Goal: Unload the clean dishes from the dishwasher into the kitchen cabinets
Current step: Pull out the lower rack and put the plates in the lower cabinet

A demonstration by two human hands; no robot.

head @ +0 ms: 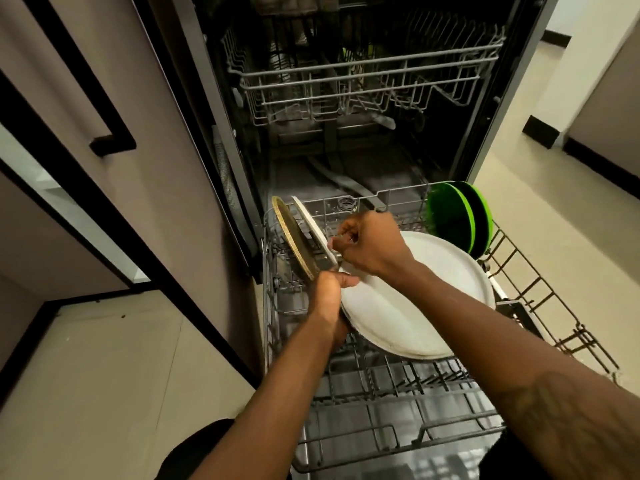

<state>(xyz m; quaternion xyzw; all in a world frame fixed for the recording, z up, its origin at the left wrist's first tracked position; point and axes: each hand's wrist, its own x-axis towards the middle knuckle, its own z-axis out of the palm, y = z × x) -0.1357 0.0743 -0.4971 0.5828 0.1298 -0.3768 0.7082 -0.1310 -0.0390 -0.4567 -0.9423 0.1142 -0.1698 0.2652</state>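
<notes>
Two hands work over the lower rack [381, 393]: your left hand [329, 292] grips the large white plate [415, 306] by its rim, above the rack's middle, and your right hand [367, 244] pinches the small white plate [310, 225] at the rack's far-left corner. Lift that one straight up, clear of the brown plate [294, 237] beside it.

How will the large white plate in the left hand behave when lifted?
Probably rigid: the large white plate keeps its flat shape, held at its rim by the left hand. Likely fragile and heavyish, looking ceramic. Its smooth surface could slip from that edge grip.
</notes>
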